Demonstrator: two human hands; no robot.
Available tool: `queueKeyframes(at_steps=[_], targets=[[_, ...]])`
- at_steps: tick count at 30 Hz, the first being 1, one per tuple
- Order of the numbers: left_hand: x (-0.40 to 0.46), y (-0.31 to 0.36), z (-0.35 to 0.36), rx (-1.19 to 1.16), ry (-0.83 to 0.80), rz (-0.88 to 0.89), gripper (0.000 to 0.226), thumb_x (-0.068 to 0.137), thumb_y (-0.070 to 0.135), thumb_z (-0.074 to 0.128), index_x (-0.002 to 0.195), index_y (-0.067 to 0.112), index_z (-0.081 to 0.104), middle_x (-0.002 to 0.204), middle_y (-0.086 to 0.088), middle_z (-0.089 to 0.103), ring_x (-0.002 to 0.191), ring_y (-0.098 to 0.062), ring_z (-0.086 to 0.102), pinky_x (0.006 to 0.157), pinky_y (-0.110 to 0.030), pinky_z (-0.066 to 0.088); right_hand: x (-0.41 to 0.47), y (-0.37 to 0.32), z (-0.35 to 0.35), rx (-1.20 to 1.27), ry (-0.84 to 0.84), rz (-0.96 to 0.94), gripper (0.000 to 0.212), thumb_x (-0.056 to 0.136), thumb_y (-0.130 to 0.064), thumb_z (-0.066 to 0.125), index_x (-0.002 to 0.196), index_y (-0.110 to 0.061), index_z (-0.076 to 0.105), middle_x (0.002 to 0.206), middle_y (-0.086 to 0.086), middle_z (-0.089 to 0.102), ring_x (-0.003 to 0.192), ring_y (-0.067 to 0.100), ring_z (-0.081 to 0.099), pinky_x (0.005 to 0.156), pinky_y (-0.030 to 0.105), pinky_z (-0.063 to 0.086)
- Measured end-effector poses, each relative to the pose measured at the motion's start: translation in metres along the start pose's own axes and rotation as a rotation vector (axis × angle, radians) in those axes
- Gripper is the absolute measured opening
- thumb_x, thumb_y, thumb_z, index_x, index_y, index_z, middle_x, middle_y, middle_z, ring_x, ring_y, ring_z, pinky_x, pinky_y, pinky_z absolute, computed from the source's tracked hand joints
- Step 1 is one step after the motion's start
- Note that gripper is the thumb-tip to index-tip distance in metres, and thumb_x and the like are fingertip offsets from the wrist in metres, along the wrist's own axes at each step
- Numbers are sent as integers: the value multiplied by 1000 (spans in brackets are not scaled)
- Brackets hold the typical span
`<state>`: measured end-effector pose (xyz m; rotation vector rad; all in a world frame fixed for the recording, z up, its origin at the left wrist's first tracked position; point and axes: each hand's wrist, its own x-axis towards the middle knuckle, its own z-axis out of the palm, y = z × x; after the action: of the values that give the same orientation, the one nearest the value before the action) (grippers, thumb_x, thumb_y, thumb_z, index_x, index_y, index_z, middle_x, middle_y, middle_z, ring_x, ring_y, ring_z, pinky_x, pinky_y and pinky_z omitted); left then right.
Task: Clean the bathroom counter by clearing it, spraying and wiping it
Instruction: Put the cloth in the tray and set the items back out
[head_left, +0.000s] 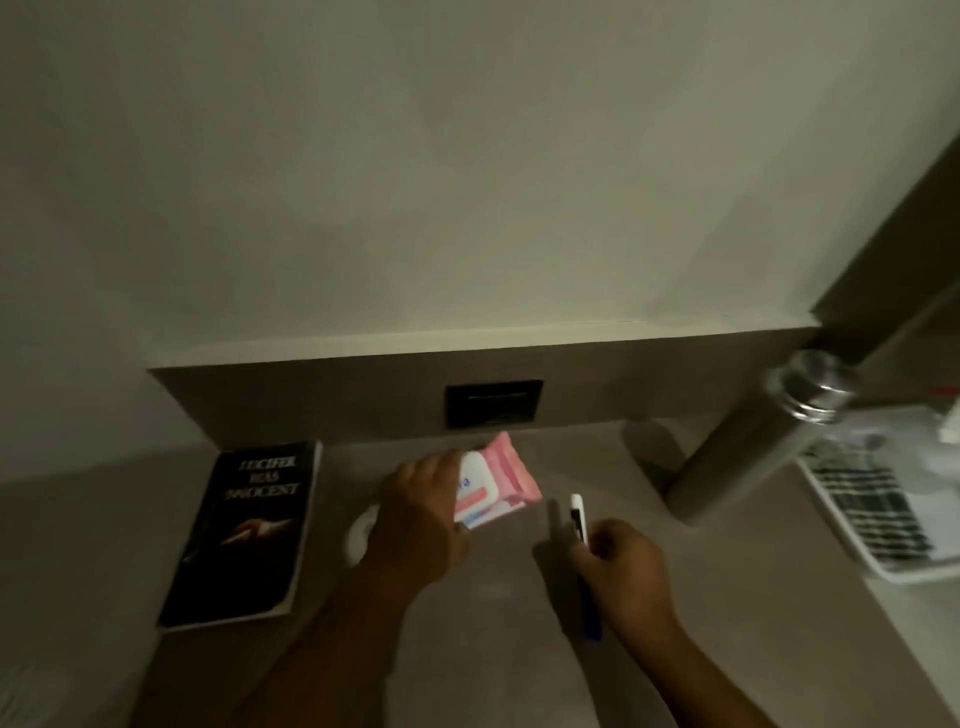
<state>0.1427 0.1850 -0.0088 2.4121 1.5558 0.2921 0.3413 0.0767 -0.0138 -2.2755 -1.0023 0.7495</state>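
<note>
Pink wipes packet (496, 486), lifted just above the grey counter (509, 597), is gripped by the left hand (418, 525), fingers curled round its near end. Right of the packet, the right hand (626, 569) is closed round a white-and-blue pen-like item (581, 525); its identity is uncertain in the dim, blurred view. Left of the packet lies a black book (249, 535), flat on the counter. Well right of the packet stands a steel bottle (753, 441), with a calculator (872, 514) beyond it.
</note>
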Motion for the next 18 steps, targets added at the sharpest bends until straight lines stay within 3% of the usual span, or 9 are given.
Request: queueKeyframes(at_steps=[3,7,10,15,18], targets=[[25,42,25,103,-231,87,93,70,45,76,146,25,26,145,0,40,126,-23,42,107,-39,37,-8,41,-33,-77,17,61,21,76,-30,71,66,-14,62,65,1,67,68,23,65,64,34,50],[40,67,54,183,-306,140,86,72,38,73,145,27,28,143,1,40,127,-23,41,106,-37,35,-11,72,-55,-115,-19,97,23,76,-33,68,61,-21,55,63,-4,59,67,23,62,60,29,43],[33,68,65,228,-357,88,87,70,37,71,145,29,27,142,2,41,124,-22,43,102,-39,38,-8,87,-59,-152,-24,57,16,79,-32,65,75,-16,66,78,4,68,75,25,65,65,31,47],[22,64,62,248,-289,190,89,72,40,68,148,26,23,148,1,38,127,-23,42,103,-40,39,-11,93,-57,-209,-27,18,20,82,-38,66,81,-18,64,87,3,66,84,23,63,71,32,48],[9,56,53,195,-174,207,91,74,50,65,149,25,22,154,-1,31,138,-24,34,111,-39,30,-15,80,-61,-192,95,-27,28,82,-41,71,94,-15,70,90,7,69,89,27,64,74,32,47]])
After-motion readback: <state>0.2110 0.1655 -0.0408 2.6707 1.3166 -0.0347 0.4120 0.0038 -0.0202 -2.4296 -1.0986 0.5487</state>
